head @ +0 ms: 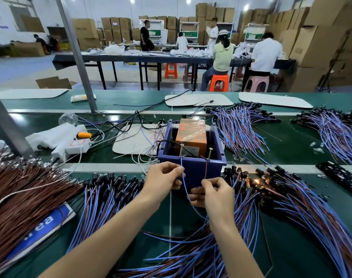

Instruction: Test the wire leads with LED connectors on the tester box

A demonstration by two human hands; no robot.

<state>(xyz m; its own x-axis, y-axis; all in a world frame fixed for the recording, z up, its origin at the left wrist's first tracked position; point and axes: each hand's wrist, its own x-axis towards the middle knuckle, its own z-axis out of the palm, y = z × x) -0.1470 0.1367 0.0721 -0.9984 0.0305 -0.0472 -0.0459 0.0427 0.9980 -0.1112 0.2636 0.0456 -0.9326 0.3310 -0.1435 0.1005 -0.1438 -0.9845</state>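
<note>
While the left hand (163, 179) pinches a blue wire (183, 177) and the right hand (215, 194) pinches a brown wire (205, 169), both wires rise to what look like two metal posts (182, 146) on the box (193, 167) just beyond the fingers. We spot a glow (256, 181) among the connectors on the right. Our worry here is that a small slip lifts a tip off its post and reads as a dead lead. The bare ends could also touch, or the lead could snag in the pile (291, 207).
</note>
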